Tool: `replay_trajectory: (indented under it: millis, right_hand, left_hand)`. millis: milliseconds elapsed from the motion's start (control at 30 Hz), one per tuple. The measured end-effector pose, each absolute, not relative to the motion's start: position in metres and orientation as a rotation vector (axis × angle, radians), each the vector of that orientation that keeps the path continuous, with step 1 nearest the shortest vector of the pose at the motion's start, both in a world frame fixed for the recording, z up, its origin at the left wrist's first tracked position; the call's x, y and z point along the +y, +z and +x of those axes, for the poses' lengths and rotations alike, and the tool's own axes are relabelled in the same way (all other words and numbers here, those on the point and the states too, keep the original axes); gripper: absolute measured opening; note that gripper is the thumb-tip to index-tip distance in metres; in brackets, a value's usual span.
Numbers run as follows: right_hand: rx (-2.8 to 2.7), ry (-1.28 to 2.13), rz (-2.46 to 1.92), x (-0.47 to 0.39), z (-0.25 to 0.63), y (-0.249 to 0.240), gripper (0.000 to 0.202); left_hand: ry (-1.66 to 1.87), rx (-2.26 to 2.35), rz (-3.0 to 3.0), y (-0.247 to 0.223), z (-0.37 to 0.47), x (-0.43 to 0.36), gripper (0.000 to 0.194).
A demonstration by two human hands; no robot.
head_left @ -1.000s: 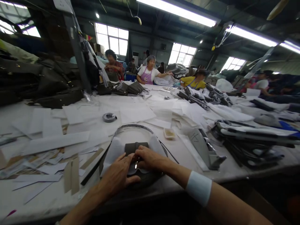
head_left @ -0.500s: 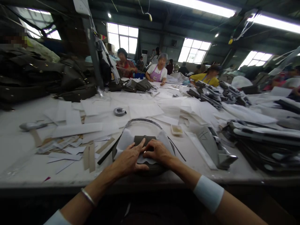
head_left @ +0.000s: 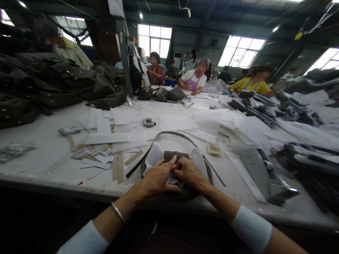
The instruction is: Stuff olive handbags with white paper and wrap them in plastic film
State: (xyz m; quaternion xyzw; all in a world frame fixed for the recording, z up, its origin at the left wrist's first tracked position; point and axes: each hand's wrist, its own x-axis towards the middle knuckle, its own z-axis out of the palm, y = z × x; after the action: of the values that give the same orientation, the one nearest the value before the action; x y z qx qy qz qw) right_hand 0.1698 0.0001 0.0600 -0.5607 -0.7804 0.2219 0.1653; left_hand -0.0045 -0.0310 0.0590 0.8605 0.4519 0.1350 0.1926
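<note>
One dark bag [head_left: 168, 155] under left fingers [head_left: 170, 164], spread; right fingers [head_left: 181, 163] curled over it, cannot tell if pinching.

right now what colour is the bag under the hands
The bag is dark olive-grey; head view shows it best.

This is a factory workshop, apparently one for bags. A long bench [head_left: 59, 171] runs under the hands [head_left: 158, 176] and well beyond them, bearing heaped dark bags [head_left: 59, 84] to their left, white sheets [head_left: 178, 122] ahead and a stack of dark pieces [head_left: 316, 178] to their right. Farther off, several people [head_left: 196, 84] gather around it, one in a purple apron [head_left: 195, 85], below tall windows [head_left: 242, 52].
</note>
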Motion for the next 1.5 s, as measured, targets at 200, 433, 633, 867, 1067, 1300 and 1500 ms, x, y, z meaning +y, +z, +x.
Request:
replay_trajectory:
  millis: [200,433,633,867,1067,1300,1500]
  right_hand:
    - [-2.269,0.793,-1.474,-0.001,0.182,0.076,0.013]
    - [-2.361,1.024,-1.423,0.012,0.187,0.095,0.016]
    - [-2.501,0.944,-1.369,0.023,0.185,0.090,0.012]
    - [-2.602,0.797,-1.401,0.021,0.176,0.081,0.012]
    - [-2.597,0.873,-1.215,0.021,0.182,0.074,0.017]
    - [-2.900,0.697,-0.823,0.028,0.186,0.083,0.022]
    - [-2.944,0.598,-0.864,0.025,0.185,0.087,0.015]
  left_hand:
    - [0.463,1.262,2.444,0.053,-0.007,-0.034,0.095]
    - [0.524,1.104,2.565,0.049,-0.017,-0.041,0.053]
    - [0.507,1.025,2.651,0.050,-0.015,-0.044,0.047]
    - [0.319,1.103,2.597,0.058,-0.006,-0.042,0.049]
    - [0.347,1.098,2.558,0.058,-0.006,-0.041,0.046]
    - [0.454,1.082,2.569,0.051,-0.009,-0.039,0.046]
    - [0.506,1.073,2.568,0.047,-0.011,-0.037,0.046]
